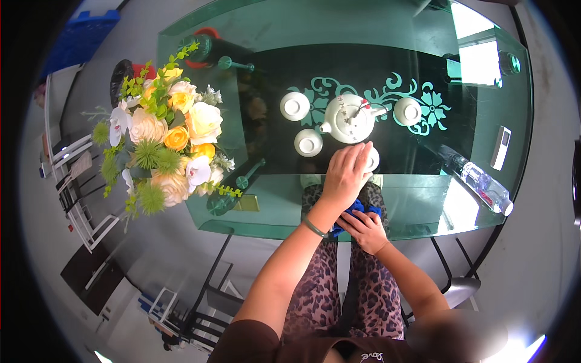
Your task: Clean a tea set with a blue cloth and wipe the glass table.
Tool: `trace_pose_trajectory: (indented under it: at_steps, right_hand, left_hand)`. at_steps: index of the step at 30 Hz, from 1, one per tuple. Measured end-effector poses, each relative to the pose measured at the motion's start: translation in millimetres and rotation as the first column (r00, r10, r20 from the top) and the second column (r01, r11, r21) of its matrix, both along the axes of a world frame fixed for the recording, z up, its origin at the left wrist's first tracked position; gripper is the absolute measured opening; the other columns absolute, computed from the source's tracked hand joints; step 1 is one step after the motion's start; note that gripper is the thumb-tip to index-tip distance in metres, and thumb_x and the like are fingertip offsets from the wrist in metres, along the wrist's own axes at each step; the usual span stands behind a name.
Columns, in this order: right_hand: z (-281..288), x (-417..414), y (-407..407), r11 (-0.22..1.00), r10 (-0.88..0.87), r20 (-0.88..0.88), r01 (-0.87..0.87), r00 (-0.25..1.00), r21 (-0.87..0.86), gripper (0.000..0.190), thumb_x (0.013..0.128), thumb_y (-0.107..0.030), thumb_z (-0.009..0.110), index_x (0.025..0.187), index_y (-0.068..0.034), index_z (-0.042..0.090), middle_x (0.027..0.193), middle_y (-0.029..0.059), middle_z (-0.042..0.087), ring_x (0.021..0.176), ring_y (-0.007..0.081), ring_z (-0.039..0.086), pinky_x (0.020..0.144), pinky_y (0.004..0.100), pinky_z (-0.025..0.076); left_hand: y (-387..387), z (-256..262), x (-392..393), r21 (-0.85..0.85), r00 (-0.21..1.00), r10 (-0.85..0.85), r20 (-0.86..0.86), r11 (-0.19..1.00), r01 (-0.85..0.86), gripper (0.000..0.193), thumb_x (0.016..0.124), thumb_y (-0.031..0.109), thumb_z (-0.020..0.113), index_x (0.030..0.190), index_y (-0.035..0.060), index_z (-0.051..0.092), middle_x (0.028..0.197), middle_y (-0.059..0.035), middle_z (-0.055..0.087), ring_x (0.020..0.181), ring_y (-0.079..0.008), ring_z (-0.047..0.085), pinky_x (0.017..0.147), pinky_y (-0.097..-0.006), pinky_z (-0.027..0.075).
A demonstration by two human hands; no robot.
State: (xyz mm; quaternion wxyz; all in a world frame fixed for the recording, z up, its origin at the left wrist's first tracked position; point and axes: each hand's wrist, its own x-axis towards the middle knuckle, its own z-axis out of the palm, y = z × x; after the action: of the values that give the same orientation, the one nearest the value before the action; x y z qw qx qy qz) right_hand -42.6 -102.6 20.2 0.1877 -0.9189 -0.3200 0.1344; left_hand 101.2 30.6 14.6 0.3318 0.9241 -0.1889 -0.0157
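My left hand (347, 174), with a green bangle on its wrist, reaches over the glass table. Its fingers lie together across the left side of an upside-down white cup (373, 160); whether they grip it is hidden. Under my right hand (366, 230), near the front edge, a blue cloth (356, 206) is bunched up and held. Just beyond my left hand stands a white teapot (347, 120) with its lid on, spout to the left. Two more upturned cups (295, 107) (308, 143) stand left of it, and another upturned cup (407, 111) is by its handle.
A large bouquet (168, 140) rises over the table's left side. On the right lie a clear plastic bottle (486, 188) and a small white device (501, 147). The glass table's edge (272, 230) runs before my legs. Chairs (460, 288) (213, 313) stand at both sides.
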Motion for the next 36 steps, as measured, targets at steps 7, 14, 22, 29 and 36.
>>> trace_pose_trajectory:
  at_steps: [7, 14, 22, 29, 36]
  right_hand:
    - [-0.5, 7.4, 3.8, 0.967, -0.223, -0.072, 0.23, 0.972, 0.106, 0.056, 0.074, -0.009, 0.059, 0.128, -0.023, 0.056, 0.128, -0.0019, 0.053, 0.111, 0.0191, 0.051, 0.09, 0.0363, 0.039]
    - [-2.3, 16.7, 37.9, 0.926, -0.371, -0.03, 0.373, 0.928, 0.064, 0.05, 0.077, -0.015, 0.066, 0.125, -0.021, 0.058, 0.132, 0.003, 0.049, 0.125, 0.0246, 0.043, 0.105, 0.0476, 0.032]
    - [-11.6, 132.3, 116.7, 0.879, -0.471, 0.013, 0.467, 0.882, 0.094, 0.057, 0.08, -0.018, 0.064, 0.135, -0.014, 0.047, 0.142, 0.011, 0.04, 0.133, 0.0344, 0.034, 0.109, 0.0538, 0.026]
    - [-20.7, 97.0, 120.8, 0.973, 0.145, -0.034, -0.136, 0.989, 0.184, 0.051, 0.08, -0.023, 0.057, 0.13, -0.011, 0.054, 0.137, 0.0052, 0.048, 0.134, 0.0263, 0.036, 0.112, 0.0497, 0.024]
    - [-11.4, 141.2, 121.5, 0.856, -0.512, 0.039, 0.506, 0.858, 0.104, 0.054, 0.078, -0.016, 0.065, 0.131, -0.019, 0.053, 0.139, 0.0052, 0.045, 0.13, 0.0294, 0.04, 0.109, 0.0514, 0.027]
  left_hand:
    - [46.8, 20.3, 7.6, 0.125, 0.92, 0.374, 0.119, 0.913, -0.388, 0.075, 0.065, 0.025, 0.084, 0.127, 0.0039, 0.048, 0.124, -0.0135, 0.046, 0.112, -0.0324, 0.046, 0.095, -0.0452, 0.039]
    - [80.3, 3.3, 25.3, 0.088, 0.945, 0.308, -0.11, 0.95, -0.299, 0.064, 0.069, 0.016, 0.079, 0.125, 0.0033, 0.05, 0.119, -0.0164, 0.051, 0.107, -0.035, 0.049, 0.092, -0.0435, 0.044]
    - [109.9, 38.5, -3.9, -0.041, 0.833, 0.529, -0.162, 0.839, -0.542, 0.065, 0.067, 0.015, 0.08, 0.123, 0.003, 0.049, 0.114, -0.0149, 0.055, 0.102, -0.0288, 0.057, 0.086, -0.0372, 0.048]
    - [131.7, 48.8, 1.6, -0.004, 0.859, 0.498, -0.12, 0.865, -0.502, 0.062, 0.068, 0.015, 0.08, 0.121, 0.0037, 0.051, 0.114, -0.0149, 0.053, 0.101, -0.0291, 0.055, 0.086, -0.037, 0.047]
    - [123.5, 42.8, 13.9, -0.031, 0.903, 0.417, -0.098, 0.906, -0.422, 0.063, 0.067, 0.014, 0.079, 0.122, 0.0039, 0.05, 0.115, -0.0147, 0.054, 0.105, -0.0313, 0.053, 0.087, -0.0391, 0.047]
